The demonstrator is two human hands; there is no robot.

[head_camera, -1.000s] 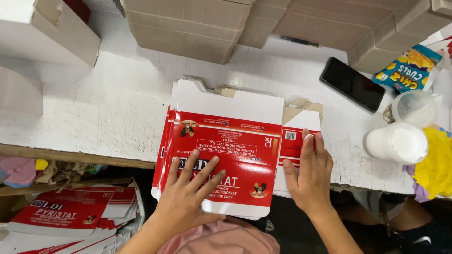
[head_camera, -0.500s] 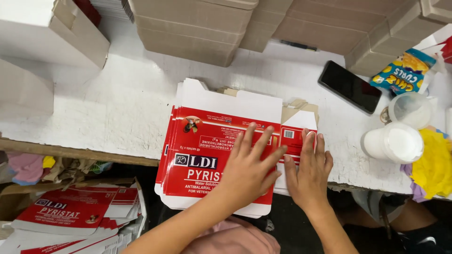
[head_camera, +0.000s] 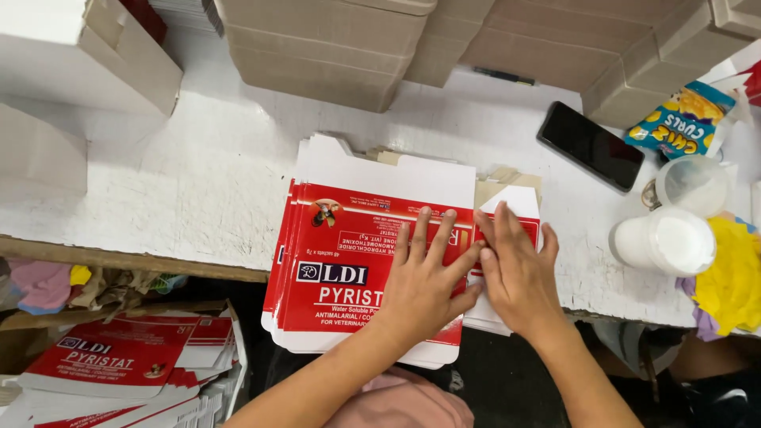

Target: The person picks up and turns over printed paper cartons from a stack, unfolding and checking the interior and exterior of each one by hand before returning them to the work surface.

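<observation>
Left hand newly slid beside right hand, both open-palmed, gripping nothing, pressing flat on stacked red cartons.

red-and-white flat cartons, black phone, yellow cloth.

white worktable, worn wooden front edge | brown cardboard boxes stacked along the back | even, bright light

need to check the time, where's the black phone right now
In the head view the black phone lies flat on the white table, up and to the right of the right hand, just left of the blue snack bag.
</observation>
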